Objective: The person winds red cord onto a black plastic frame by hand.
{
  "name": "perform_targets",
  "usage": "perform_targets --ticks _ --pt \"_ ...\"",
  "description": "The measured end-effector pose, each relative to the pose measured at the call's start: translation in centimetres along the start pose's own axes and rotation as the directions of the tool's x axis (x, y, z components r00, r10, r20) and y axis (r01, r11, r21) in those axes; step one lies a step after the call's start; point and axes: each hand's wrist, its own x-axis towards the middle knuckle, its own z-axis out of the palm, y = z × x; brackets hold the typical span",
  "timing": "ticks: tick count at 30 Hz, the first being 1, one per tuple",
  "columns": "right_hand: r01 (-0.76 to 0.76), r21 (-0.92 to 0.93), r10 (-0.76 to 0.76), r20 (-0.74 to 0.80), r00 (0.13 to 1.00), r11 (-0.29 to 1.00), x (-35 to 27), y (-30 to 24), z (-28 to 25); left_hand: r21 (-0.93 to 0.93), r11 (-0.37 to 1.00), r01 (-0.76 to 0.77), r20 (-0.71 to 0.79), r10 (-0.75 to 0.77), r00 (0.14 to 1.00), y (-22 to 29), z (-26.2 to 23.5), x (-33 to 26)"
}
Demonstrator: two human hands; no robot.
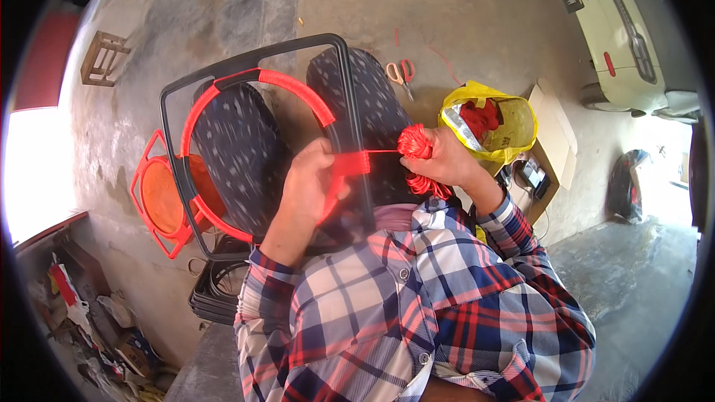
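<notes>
A person in a plaid shirt (357,275), seated on a concrete floor's edge of view in patterned dark trousers (242,134), works red cord around a ring (298,93) set inside a black frame (353,97) that lies across the lap. The left hand (302,182) is curled at the ring's right side, its fingers blurred and their exact grip impossible to tell; the right hand (445,160) is closed around a bundle of red cord (415,141), with a strand (383,151) stretched between bundle and ring. Blur softens the frame's lower right corner, and the right hand covers part of the bundle. Behind the frame, an orange stool (170,197) is partly hidden, as are the dark frames (211,299) stacked by the left sleeve. Scissors (402,74) lie on the stained concrete floor (387,0), near a yellow bag (475,92) holding red material; a cardboard box (552,187) beside it shows only some of its contents. A small wooden stool (104,59) stands at upper left, a pale car (625,37) is cut off at upper right, and clutter (100,324) at lower left is hard to make out.
</notes>
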Motion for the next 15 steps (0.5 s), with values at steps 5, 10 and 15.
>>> perform_targets --ticks 5,10,15 --pt "-0.026 0.18 0.022 0.023 0.999 0.983 0.3 3.1 -1.2 -0.022 1.0 -0.014 0.031 0.014 0.999 -0.3 -0.5 0.0" --pt "-0.184 0.567 0.391 -0.267 0.881 0.803 3.5 6.4 -5.4 -0.015 1.0 -0.013 -0.047 0.013 0.999 -0.4 -0.2 0.4" --pt "0.243 -0.347 -0.343 -0.263 0.902 0.906 5.4 -3.7 -2.9 0.18 0.93 -0.32 -0.134 0.346 0.929 0.0 1.6 -0.8"
